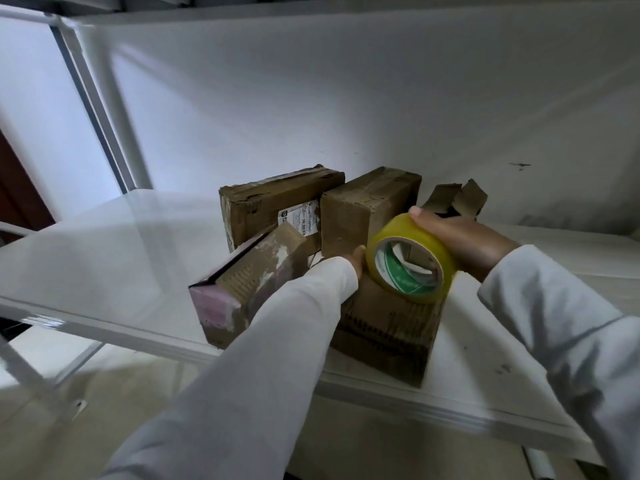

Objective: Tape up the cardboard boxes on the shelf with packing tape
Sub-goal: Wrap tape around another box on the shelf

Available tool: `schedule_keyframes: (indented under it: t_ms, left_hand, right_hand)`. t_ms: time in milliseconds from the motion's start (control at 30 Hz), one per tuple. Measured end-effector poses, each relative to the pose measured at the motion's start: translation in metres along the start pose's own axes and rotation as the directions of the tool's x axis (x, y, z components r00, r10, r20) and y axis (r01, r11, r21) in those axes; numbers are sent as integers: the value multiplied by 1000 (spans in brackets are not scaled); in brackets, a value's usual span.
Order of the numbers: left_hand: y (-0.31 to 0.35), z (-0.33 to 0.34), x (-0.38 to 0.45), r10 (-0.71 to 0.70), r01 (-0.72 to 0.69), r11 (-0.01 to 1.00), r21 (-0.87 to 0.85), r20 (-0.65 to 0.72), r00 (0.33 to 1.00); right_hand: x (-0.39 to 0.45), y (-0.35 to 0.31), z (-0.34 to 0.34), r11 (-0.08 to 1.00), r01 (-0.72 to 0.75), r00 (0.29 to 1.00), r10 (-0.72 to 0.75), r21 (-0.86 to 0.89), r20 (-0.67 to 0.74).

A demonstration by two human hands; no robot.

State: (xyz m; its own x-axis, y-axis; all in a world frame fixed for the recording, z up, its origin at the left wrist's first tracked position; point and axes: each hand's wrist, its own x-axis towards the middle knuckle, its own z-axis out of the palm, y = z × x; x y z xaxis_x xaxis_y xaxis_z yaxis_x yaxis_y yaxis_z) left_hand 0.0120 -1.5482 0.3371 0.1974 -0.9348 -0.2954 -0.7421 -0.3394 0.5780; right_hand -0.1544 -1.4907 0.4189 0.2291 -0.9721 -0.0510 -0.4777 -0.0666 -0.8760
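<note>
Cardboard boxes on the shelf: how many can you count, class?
5. One with a label at back left, one back centre, a pinkish one front left, one under the tape, an open one behind the right hand.

Place: storeroom or packing area | Evidence: white metal shelf (104, 258) with a slim upright post (114, 109) against a bare white wall (346, 81) | worn, battered cardboard boxes (367, 213) crowded together on it, one bearing a printed shipping label (299, 216) | pale tiled floor (114, 386) below.
</note>
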Motion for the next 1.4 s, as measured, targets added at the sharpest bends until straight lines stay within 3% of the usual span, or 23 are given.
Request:
schedule_keyframes:
  t_ms: [33, 200, 400, 500, 600, 700, 800, 1033, 1167, 1267, 1400]
  left_hand:
    - [0, 1, 2, -45, 44, 998, -52, -17, 999]
    - [2, -3, 0, -111, 111, 994, 12, -5, 994]
    - [1, 4, 3, -136, 138, 990, 15, -92, 986]
    - [7, -3, -11, 122, -83, 956, 281, -123, 985]
    - [16, -5, -31, 452, -379, 768, 516, -17, 892]
    - [24, 5, -43, 510, -485, 658, 576, 134, 850]
    - [35, 20, -52, 518, -519, 626, 582, 188, 835]
    - [40, 29, -63, 466, -435, 717, 544, 90, 880]
    - [36, 30, -66, 218, -166, 915, 367, -105, 970]
    - [30, 20, -66, 156, -139, 940, 311, -33, 987]
    - [27, 3, -60, 189, -216, 936, 279, 121, 974]
  right_hand:
    - [-1, -3, -8, 999, -32, 999, 32, -28, 1]
    - [-22, 3, -57, 957, -205, 978, 205, -204, -22]
    - [-28, 40, -50, 877, -365, 929, 363, -313, -65]
    - [-26, 47, -43, 864, -407, 912, 404, -296, -75]
    - [-25, 51, -40, 861, -413, 909, 409, -299, -79]
    - [-23, 53, -38, 860, -413, 909, 411, -300, -75]
    - [-22, 55, -38, 850, -430, 901, 425, -305, -86]
    - [-25, 64, -37, 862, -459, 887, 457, -214, -63]
    - [-36, 75, -38, 887, -434, 901, 429, -155, -68]
    - [-47, 71, -46, 938, -346, 938, 346, -37, 13]
    - [-63, 36, -62, 978, -47, 978, 4, 204, 208]
